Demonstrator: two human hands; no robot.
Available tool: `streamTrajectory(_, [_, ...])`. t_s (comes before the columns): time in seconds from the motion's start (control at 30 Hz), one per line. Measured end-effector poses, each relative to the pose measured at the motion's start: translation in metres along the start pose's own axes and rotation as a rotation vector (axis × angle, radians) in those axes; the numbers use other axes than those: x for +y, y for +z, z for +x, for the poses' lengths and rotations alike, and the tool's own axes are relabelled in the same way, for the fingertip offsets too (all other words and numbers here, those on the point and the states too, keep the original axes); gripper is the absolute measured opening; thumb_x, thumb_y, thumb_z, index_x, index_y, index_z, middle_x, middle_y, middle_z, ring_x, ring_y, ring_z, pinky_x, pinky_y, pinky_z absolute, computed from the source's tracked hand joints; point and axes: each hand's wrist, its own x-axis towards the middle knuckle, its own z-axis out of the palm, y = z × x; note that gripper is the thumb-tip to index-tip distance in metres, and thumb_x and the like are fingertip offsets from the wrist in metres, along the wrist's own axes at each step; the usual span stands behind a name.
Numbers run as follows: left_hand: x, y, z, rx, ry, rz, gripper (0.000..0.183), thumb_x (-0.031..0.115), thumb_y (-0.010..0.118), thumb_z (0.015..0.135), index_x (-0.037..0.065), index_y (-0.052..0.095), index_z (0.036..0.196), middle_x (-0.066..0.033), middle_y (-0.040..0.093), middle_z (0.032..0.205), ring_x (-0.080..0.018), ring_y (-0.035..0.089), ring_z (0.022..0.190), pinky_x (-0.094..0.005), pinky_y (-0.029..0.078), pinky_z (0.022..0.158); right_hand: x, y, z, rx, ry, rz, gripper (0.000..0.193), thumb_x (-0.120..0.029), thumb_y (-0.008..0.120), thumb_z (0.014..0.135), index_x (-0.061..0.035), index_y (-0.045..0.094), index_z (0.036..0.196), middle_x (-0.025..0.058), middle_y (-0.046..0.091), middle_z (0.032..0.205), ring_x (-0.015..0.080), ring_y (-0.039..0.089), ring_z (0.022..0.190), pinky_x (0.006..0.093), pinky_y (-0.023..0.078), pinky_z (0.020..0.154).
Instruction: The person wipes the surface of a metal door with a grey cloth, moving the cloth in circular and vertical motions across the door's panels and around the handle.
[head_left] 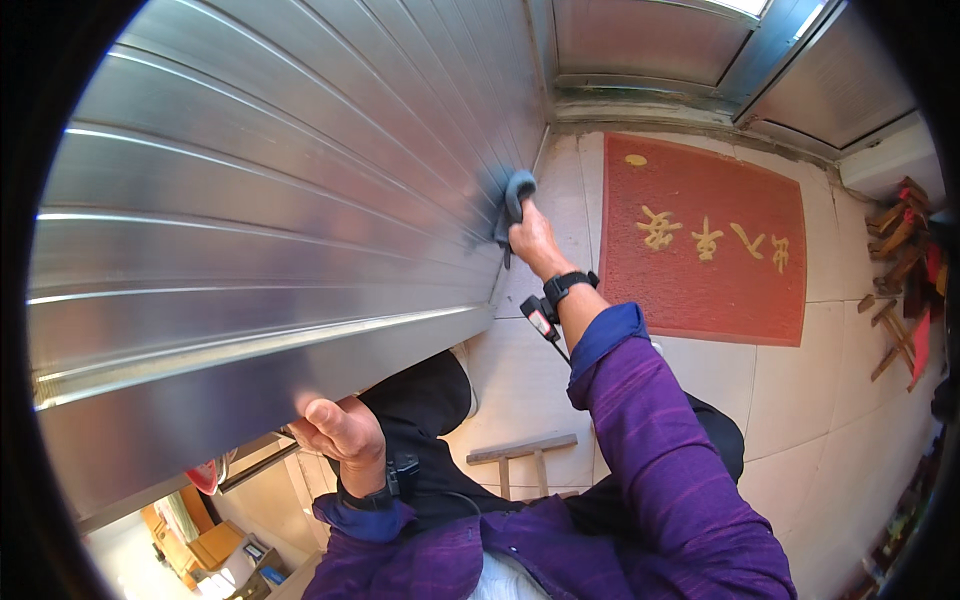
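Note:
A large silver ribbed metal door [270, 170] fills the left of the head view. My right hand [533, 240] is closed around a blue-grey cloth [519, 190] and presses it against the low part of the door, close to the floor. At the door's near edge, my left hand [345, 430] grips the smooth border panel, with some of its fingers hidden. Black straps with small devices circle both of my wrists.
A red doormat [700, 240] with yellow characters lies on pale floor tiles, right of the door. A small wooden stool [522, 450] is between my legs. Wooden stools [895, 240] stand at the far right. Metal-framed panels [650, 40] rise behind the mat.

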Motion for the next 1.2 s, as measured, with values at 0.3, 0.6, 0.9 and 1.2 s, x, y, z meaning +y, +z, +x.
streamTrajectory(0.3, [-0.001, 0.004, -0.001, 0.038, -0.052, -0.113, 0.056, 0.052, 0.061, 0.102, 0.003, 0.056, 0.129, -0.0099, 0.062, 0.123, -0.0204, 0.059, 0.112, -0.0362, 0.048, 0.1, 0.084, 0.084, -0.076, -0.214, 0.335, 0.098, 0.048, -0.001, 0.05, 0.088, -0.0008, 0.058, 0.135, 0.0336, 0.067, 0.122, 0.0477, 0.064, 0.118, 0.0514, 0.05, 0.101])
streamTrajectory(0.6, [-0.005, -0.007, -0.006, -0.013, -0.035, -0.073, 0.057, 0.047, 0.063, 0.101, 0.002, 0.055, 0.134, -0.0099, 0.062, 0.123, -0.021, 0.06, 0.111, -0.0342, 0.047, 0.1, 0.054, 0.039, -0.024, -0.1, 0.26, 0.394, 0.059, 0.002, 0.052, 0.086, -0.0007, 0.053, 0.144, 0.0195, 0.07, 0.115, 0.0291, 0.066, 0.098, 0.0416, 0.053, 0.083])
streamTrajectory(0.9, [0.009, -0.024, -0.005, -0.332, -0.217, 0.243, 0.054, 0.042, 0.071, 0.095, -0.001, 0.06, 0.127, -0.0113, 0.063, 0.122, -0.0248, 0.058, 0.111, -0.0398, 0.043, 0.103, 0.057, 0.038, -0.024, -0.129, 0.353, 0.273, 0.055, -0.002, 0.052, 0.086, -0.0022, 0.055, 0.141, 0.0231, 0.068, 0.124, 0.0351, 0.066, 0.111, 0.0414, 0.053, 0.09])
streamTrajectory(1.2, [0.013, -0.036, 0.006, -0.453, -0.189, 0.384, 0.043, 0.039, 0.07, 0.094, 0.002, 0.057, 0.075, -0.0068, 0.053, 0.078, -0.0253, 0.048, 0.073, -0.0404, 0.045, 0.072, 0.089, 0.06, -0.008, -0.16, 0.447, 0.359, 0.056, -0.002, 0.054, 0.087, -0.0029, 0.055, 0.142, 0.022, 0.068, 0.124, 0.0346, 0.065, 0.111, 0.0426, 0.052, 0.092])
